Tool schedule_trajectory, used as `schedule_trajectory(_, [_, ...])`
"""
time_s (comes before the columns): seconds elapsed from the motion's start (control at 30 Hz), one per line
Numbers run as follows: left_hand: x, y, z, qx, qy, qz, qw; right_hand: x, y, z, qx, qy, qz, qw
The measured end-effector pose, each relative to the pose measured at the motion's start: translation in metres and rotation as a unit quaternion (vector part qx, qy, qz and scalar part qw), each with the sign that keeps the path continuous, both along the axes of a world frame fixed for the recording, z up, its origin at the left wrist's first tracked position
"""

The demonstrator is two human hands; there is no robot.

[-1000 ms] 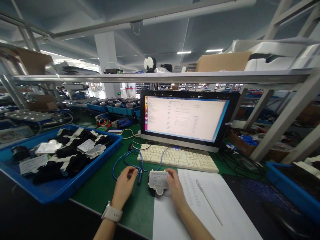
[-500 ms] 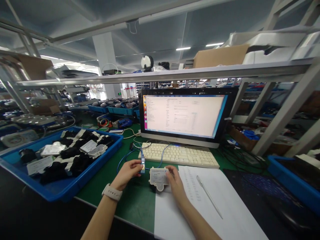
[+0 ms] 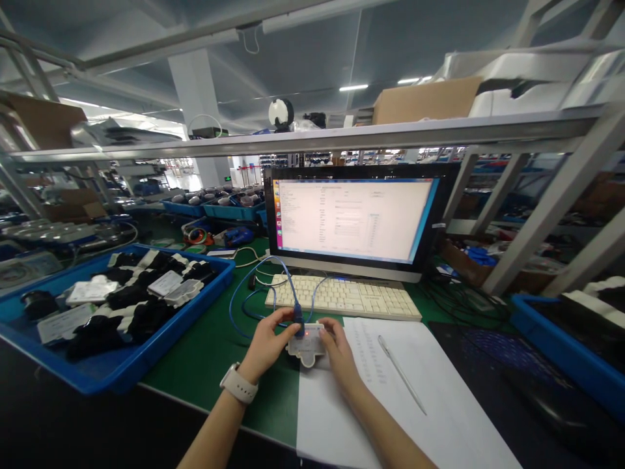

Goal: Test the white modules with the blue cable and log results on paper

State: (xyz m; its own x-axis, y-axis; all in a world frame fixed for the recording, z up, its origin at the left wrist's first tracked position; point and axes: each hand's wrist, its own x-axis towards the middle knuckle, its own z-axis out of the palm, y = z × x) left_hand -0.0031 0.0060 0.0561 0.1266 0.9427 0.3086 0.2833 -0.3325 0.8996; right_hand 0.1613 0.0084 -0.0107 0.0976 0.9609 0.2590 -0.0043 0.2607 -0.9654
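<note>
A small white device (image 3: 306, 345) with a label on top rests on the green mat in front of the keyboard (image 3: 343, 297). My right hand (image 3: 338, 354) grips its right side. My left hand (image 3: 268, 343), with a white watch on the wrist, pinches the plug of a blue cable (image 3: 289, 284) against the device's top left edge. A small red light shows on the device by the plug. The cable loops back over the mat toward the monitor (image 3: 352, 219).
A blue tray (image 3: 112, 368) of black parts and white labels lies at the left. White paper (image 3: 442, 410) with a pen (image 3: 399, 372) lies at the right, beside a black mat and another blue bin (image 3: 556, 348). A shelf with boxes runs overhead.
My left hand picked the blue cable's plug up from the mat and brought it right to the device. A red light now shows on the device. My right hand kept hold of it.
</note>
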Motion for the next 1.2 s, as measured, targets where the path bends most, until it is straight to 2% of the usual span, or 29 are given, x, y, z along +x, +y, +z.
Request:
schedule_trajectory(0.37, [0.0, -0.002, -0.01, 0.008, -0.013, -0.001, 1.0, 0.001, 0.0, -0.001, 0.005, 0.004, -0.001, 1.0])
schedule_trajectory(0.47, [0.0, -0.003, -0.016, 0.021, -0.018, 0.02, 0.999, 0.0, 0.0, 0.002, 0.006, 0.007, -0.003, 1.0])
schedule_trajectory(0.57, [0.0, -0.006, -0.023, 0.057, -0.003, 0.048, 0.997, 0.003, -0.006, 0.009, -0.023, 0.012, 0.012, 1.0])
schedule_trajectory(0.67, [-0.002, -0.01, -0.03, 0.118, 0.026, 0.05, 0.991, 0.021, -0.024, 0.022, -0.044, -0.009, 0.016, 0.999])
schedule_trajectory(0.77, [-0.004, -0.013, -0.038, 0.18, 0.041, 0.04, 0.982, 0.065, -0.045, 0.037, 0.005, -0.079, -0.017, 0.997])
schedule_trajectory(0.83, [-0.004, -0.013, -0.042, 0.217, 0.047, 0.035, 0.974, 0.111, -0.056, 0.044, 0.049, -0.168, -0.084, 0.981])
schedule_trajectory(0.87, [-0.004, -0.012, -0.045, 0.235, 0.047, 0.034, 0.97, 0.139, -0.059, 0.045, 0.066, -0.225, -0.132, 0.963])
schedule_trajectory(0.93, [-0.003, -0.011, -0.048, 0.261, 0.046, 0.038, 0.963, 0.197, -0.064, 0.042, 0.078, -0.347, -0.232, 0.905])
schedule_trajectory(1.0, [-0.002, -0.009, -0.052, 0.281, 0.045, 0.046, 0.958, 0.254, -0.069, 0.03, 0.074, -0.443, -0.301, 0.841])
schedule_trajectory(1.07, [-0.002, -0.008, -0.054, 0.296, 0.045, 0.053, 0.953, 0.301, -0.075, 0.012, 0.074, -0.504, -0.332, 0.794])
schedule_trajectory(1.13, [-0.002, -0.007, -0.057, 0.306, 0.048, 0.057, 0.949, 0.331, -0.08, -0.009, 0.075, -0.538, -0.329, 0.773])
schedule_trajectory(1.2, [-0.002, -0.006, -0.058, 0.311, 0.052, 0.057, 0.947, 0.346, -0.084, -0.026, 0.071, -0.554, -0.333, 0.76])
